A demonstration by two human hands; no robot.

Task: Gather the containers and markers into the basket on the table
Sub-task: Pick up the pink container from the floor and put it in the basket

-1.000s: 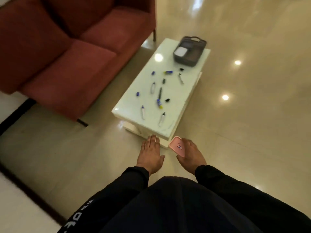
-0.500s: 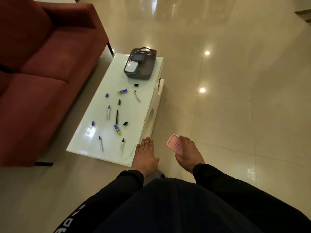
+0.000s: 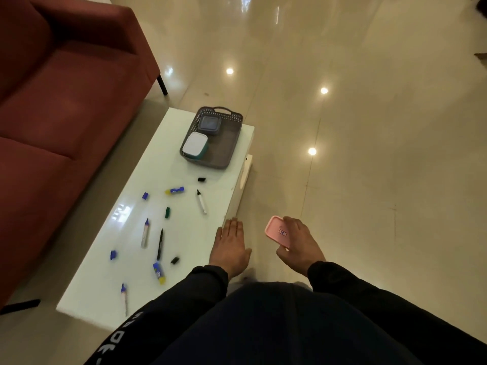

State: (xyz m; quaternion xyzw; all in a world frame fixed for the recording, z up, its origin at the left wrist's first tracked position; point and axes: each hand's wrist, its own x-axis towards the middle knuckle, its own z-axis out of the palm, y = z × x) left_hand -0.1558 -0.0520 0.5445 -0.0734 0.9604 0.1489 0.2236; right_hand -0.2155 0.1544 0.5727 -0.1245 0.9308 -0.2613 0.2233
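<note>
A grey perforated basket (image 3: 232,146) stands at the far end of the white table (image 3: 184,233). Inside it lie a white-lidded teal container (image 3: 195,144) and a dark grey container (image 3: 209,124). Several markers and loose caps are scattered on the tabletop, among them a white marker (image 3: 201,202), a black pen (image 3: 160,244) and a blue-tipped marker (image 3: 145,233). My right hand (image 3: 297,245) grips a pink container (image 3: 278,230) above the floor, right of the table. My left hand (image 3: 230,246) hovers flat and empty over the table's right edge.
A red sofa (image 3: 66,101) runs along the table's left side, leaving a narrow gap. Glossy beige floor tiles (image 3: 369,180) spread to the right and beyond. My dark-clothed body fills the bottom of the view.
The view has swung and closed in, so the table now lies nearer and to my left. Both hands keep their pose, the right one still holding the pink container.
</note>
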